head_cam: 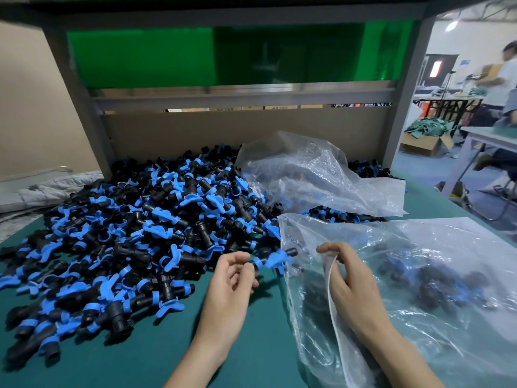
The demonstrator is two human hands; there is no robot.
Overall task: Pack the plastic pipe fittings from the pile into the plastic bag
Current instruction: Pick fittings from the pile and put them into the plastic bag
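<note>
A big pile of black pipe fittings with blue rings and tabs [134, 233] covers the left and middle of the green table [251, 354]. My left hand [230, 284] pinches one black-and-blue fitting [275, 259] by its end, right at the mouth of the clear plastic bag [419, 289]. My right hand [349, 284] grips the bag's edge and holds the mouth up. Several fittings lie inside the bag, blurred by the film.
A second crumpled clear bag [316, 175] lies over the back right of the pile. A grey metal frame post [81, 107] and a cardboard back wall bound the table. A person stands far right at other tables. The table's right edge runs diagonally.
</note>
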